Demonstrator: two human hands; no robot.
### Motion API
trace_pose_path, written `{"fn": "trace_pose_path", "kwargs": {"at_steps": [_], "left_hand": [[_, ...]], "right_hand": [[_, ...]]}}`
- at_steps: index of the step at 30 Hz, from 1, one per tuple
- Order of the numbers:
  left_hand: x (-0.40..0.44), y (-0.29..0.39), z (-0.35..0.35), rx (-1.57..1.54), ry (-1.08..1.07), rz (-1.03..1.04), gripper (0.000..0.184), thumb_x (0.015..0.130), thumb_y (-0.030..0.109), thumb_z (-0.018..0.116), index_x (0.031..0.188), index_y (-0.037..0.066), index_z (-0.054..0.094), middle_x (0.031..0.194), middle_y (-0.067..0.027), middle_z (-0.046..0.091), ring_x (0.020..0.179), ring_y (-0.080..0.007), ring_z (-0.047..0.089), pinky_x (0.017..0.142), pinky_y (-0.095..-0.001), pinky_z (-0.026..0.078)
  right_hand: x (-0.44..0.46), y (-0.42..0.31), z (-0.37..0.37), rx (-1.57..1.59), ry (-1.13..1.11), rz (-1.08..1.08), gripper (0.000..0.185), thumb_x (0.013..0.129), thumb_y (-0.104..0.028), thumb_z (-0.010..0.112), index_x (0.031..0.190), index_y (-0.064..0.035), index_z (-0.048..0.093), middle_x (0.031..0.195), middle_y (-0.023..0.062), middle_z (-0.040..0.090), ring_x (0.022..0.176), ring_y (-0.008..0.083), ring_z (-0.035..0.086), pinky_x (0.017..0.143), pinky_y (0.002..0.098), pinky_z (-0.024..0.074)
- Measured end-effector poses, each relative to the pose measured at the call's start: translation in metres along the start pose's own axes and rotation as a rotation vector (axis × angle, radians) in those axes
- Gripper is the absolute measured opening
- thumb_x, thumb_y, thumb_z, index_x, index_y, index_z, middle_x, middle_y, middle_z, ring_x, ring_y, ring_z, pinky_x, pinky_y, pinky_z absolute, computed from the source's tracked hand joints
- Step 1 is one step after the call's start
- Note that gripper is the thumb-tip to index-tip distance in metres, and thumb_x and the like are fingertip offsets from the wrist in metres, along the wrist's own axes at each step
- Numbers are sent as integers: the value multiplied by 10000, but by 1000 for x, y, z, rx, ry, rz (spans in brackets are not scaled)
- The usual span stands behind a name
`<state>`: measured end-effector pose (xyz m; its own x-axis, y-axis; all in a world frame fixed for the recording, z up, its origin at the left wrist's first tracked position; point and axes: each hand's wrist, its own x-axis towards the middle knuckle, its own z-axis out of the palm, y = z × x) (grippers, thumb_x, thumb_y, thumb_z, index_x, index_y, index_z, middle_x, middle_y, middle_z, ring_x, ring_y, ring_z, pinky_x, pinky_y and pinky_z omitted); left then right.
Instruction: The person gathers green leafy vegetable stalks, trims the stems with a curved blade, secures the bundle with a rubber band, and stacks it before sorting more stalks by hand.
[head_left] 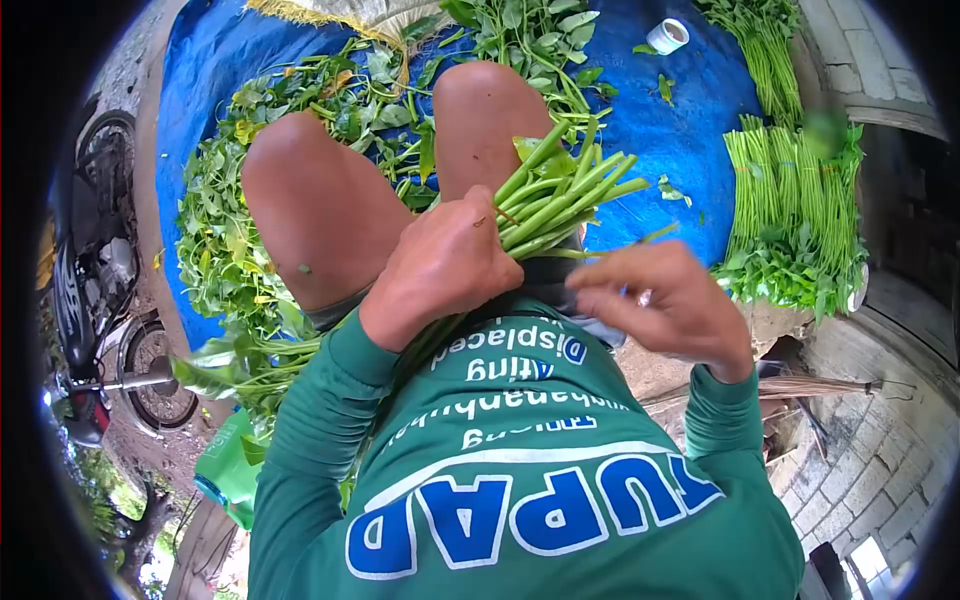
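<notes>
My left hand (445, 262) is wrapped round a bunch of green stems (565, 195) in front of my body. The cut ends point up and to the right, while the leafy part (225, 370) comes out at the lower left beside my forearm. To the right of the stems is my right hand (655, 295), somewhat blurred, with its fingers apart and bent toward the bunch. A thin stem end (660, 233) shows just above that hand; whether the fingers touch it is unclear.
A blue tarp (690, 110) holds loose leafy stems (235, 190) at the left and top, and a white cup (668, 37). Tied bundles (795, 190) lie at the right. A green bag (228, 465) and a motorcycle (85, 290) are on the left.
</notes>
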<state>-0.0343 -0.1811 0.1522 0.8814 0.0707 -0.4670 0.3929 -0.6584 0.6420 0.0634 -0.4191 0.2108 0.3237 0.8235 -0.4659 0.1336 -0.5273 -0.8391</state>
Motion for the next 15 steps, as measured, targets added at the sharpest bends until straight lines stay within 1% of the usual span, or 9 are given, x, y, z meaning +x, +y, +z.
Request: {"fn": "trace_pose_path", "kwargs": {"at_steps": [3, 4, 7, 8, 11, 14, 15], "left_hand": [[4, 2, -4, 36, 2, -49, 422, 702, 193, 793, 959, -60, 575, 868, -337, 691, 877, -532, 692, 779, -581, 545], [4, 1, -3, 37, -15, -76, 443, 690, 201, 807, 964, -46, 562, 872, -330, 689, 880, -529, 692, 776, -578, 540], [3, -8, -2, 47, 5, -66, 468, 690, 200, 814, 990, -47, 553, 864, -324, 693, 876, -528, 694, 777, -580, 544], [4, -9, -3, 44, 2, -73, 478, 689, 202, 817, 997, -45, 547, 863, -322, 694, 873, -528, 695, 774, -581, 544], [6, -7, -4, 38, -20, -81, 503, 689, 211, 824, 1013, -39, 532, 858, -318, 697, 866, -527, 698, 768, -584, 546], [8, -9, -5, 43, -11, -79, 527, 689, 228, 833, 1020, -32, 515, 847, -315, 699, 857, -527, 700, 755, -588, 549], [8, -9, -5, 50, -13, -86, 537, 687, 232, 836, 1023, -32, 511, 843, -314, 699, 854, -527, 701, 753, -587, 550]], "right_hand": [[36, -3, -1, -348, 602, -530, 331, 870, -22, 772, 1200, -48, 756, 1122, 142, 737, 1003, 340, 699, 867, 445, 565], [48, -3, 0, -535, 657, -569, 295, 869, -69, 779, 1164, -86, 770, 1127, 92, 726, 1030, 320, 668, 879, 442, 541], [60, 30, 12, -758, 551, -455, 269, 869, -133, 795, 1135, -98, 769, 1102, 81, 710, 1053, 299, 649, 885, 445, 507], [58, 33, 13, -767, 536, -439, 230, 866, -185, 803, 1077, -100, 764, 1079, 69, 697, 1036, 282, 638, 878, 444, 487], [59, 13, 7, -787, 518, -399, 158, 872, -188, 791, 986, -83, 758, 1050, 65, 695, 1034, 290, 635, 875, 443, 488], [68, 7, -4, -691, 346, -290, 117, 885, -188, 765, 903, -73, 751, 993, 105, 707, 967, 330, 662, 831, 451, 503], [71, 8, -4, -686, 343, -246, 117, 889, -189, 758, 900, -72, 756, 966, 118, 704, 942, 346, 668, 812, 461, 511]]}}
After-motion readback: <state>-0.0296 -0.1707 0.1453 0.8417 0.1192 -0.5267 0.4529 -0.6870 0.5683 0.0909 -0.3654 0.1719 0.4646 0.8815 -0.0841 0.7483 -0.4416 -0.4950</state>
